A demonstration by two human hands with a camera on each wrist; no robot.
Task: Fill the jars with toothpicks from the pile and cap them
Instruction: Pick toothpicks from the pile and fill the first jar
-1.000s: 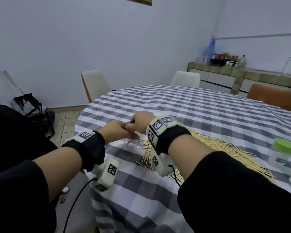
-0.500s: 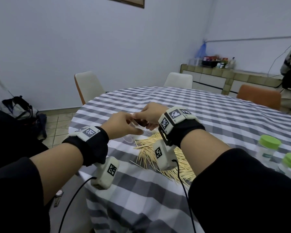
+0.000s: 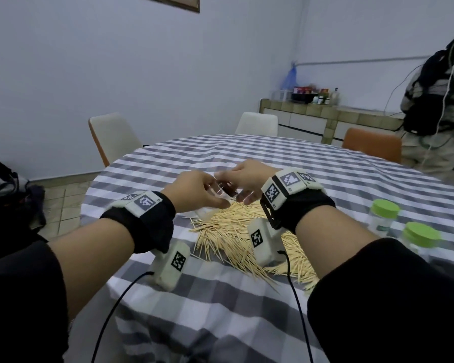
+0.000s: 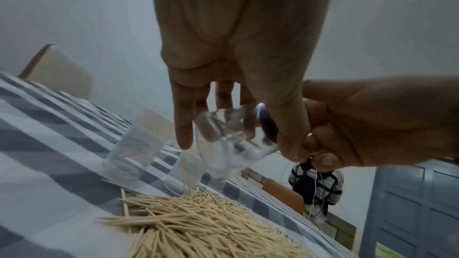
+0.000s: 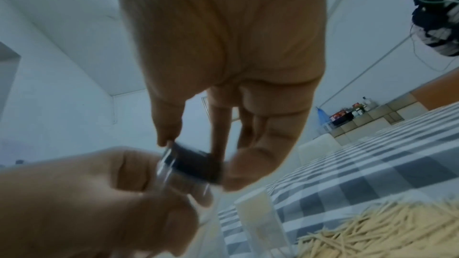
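Big round bench (image 3: 273, 163) here, covered in a grey and white checked cloth, pale blue walls all round and a tiled floor off to the left. The pile of toothpicks (image 3: 236, 231) is spread across the near part of the cloth, right under both wrists. Both hands are held up above the far edge of that pile: the left hand (image 3: 194, 189) has its fingers curled round a small clear jar (image 4: 228, 136), which is tipped on its side in the air, and the right hand (image 3: 247, 179) pinches a dark cap (image 5: 196, 166) at the jar's mouth between thumb and fingertips. I can't tell from any view whether the cap is fully on or just touching the rim. Two more clear jars (image 4: 139, 142) sit open on the cloth just past the pile, the nearer one with a few toothpicks in it. Over on the right side of the bench there are two jars with green lids (image 3: 385, 208), close together and well apart from the hands. White and orange chairs (image 3: 113, 137) stand around the far side, a tiled counter (image 3: 325, 113) with bottles runs along the back wall, a picture frame (image 3: 171, 1) hangs up top, a bag (image 3: 3, 179) lies on the floor at left, and another person (image 3: 440, 100) in a striped top stands at far right.
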